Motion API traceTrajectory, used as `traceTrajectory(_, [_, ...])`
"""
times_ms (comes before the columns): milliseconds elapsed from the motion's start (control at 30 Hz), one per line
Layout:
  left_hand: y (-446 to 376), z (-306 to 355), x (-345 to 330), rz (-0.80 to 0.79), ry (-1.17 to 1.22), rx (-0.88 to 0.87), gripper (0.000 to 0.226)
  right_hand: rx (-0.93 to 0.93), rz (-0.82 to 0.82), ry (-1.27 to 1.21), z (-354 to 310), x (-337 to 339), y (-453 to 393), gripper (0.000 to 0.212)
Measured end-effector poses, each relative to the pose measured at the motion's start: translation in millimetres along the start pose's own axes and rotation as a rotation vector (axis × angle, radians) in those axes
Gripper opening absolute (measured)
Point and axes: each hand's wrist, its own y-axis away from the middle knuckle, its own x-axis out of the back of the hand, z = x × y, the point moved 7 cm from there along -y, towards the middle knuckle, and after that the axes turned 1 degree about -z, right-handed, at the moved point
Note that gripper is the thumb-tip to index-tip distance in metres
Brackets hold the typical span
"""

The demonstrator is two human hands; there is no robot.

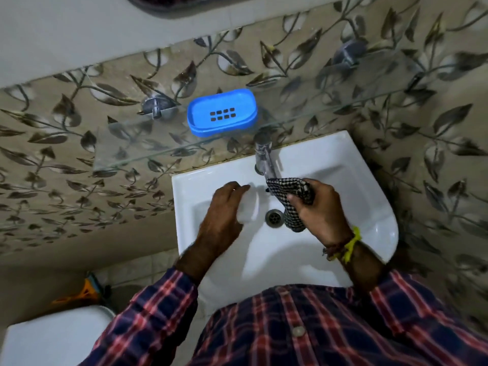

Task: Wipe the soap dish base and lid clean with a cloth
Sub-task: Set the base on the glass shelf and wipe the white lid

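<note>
The blue soap dish base (222, 112), with drain slots in its floor, stands on a glass shelf (126, 146) above the sink. Over the basin, my left hand (224, 204) holds a pale translucent soap dish lid (249, 207), fingers curled over its top edge. My right hand (323, 207) grips a black-and-white checked cloth (289, 191) just right of the lid, under the tap spout. Part of the cloth hangs down toward the drain. Cloth and lid are a little apart.
A white sink (343, 165) with a metal drain (274, 217) lies below my hands. A chrome tap (264, 154) rises at its back edge. Leaf-patterned tiles cover the wall. A white toilet tank (52, 339) sits at lower left.
</note>
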Motion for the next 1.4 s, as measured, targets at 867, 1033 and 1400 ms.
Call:
traceTrajectory(867, [-12.2,61.5,-1.9,0.145,1.412,0.469,0.054,-0.511,-0.295,-0.965,-45.8,-43.8,12.5,0.015])
traceTrajectory(1033, [-18.7,67.5,-0.7,0.059,1.464,0.322,0.052,-0.553,-0.318,-0.946,-45.1,-35.0,3.5,0.018])
traceTrajectory(1400, [-21.6,82.5,-4.8,-0.05,1.446,0.386,0.053,-0.523,-0.283,-0.946,-35.4,-28.1,0.3,0.018])
